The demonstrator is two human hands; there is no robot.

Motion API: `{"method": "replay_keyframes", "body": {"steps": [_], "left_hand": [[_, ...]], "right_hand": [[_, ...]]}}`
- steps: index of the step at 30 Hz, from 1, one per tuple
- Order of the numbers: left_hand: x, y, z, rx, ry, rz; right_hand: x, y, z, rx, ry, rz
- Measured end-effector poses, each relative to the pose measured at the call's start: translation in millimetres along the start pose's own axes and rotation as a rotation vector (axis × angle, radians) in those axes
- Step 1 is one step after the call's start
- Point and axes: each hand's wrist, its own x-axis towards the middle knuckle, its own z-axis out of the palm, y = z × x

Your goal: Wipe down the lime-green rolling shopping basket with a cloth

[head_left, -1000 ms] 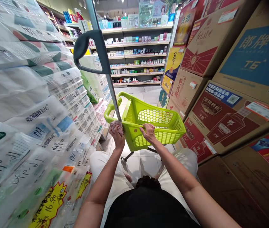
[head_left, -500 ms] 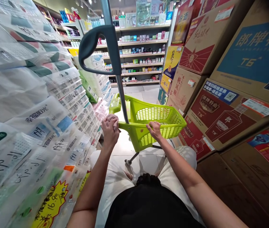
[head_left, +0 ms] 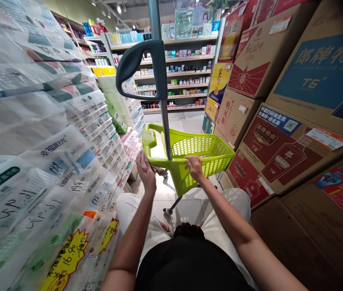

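Note:
A lime-green shopping cart (head_left: 176, 178) with a perforated basket stands in front of me on thin legs. Its grey pole carries a dark looped handle (head_left: 163, 68). My left hand (head_left: 147, 176) is closed around a crumpled pinkish cloth (head_left: 142, 161), pressed against the outer left side of the cart's front frame. Over the near rim of the basket, my right hand (head_left: 194, 166) has its fingers curled, gripping the edge. The part of the cloth under my left palm is hidden.
Packs of tissue paper (head_left: 89, 109) with handwritten prices are stacked close on the left. Printed cardboard cartons (head_left: 283, 141) rise on the right. Beyond the cart, a shelf (head_left: 186, 58) of small boxes and bottles crosses the aisle. Pale tiled floor (head_left: 186, 117) lies between.
My left hand and the cloth have moved from the top of the frame down its outer left side. The cart's handle and pole have shifted right in view. My right hand still grips the rim.

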Motion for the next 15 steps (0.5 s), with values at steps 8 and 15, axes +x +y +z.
{"method": "replay_keyframes", "body": {"steps": [8, 15], "left_hand": [[49, 22, -22, 0.176, -0.351, 0.288], [72, 9, -22, -0.027, -0.496, 0.238]], "right_hand": [[13, -28, -4, 0.117, -0.058, 0.013], [17, -26, -8, 0.156, -0.046, 0.038]]}}
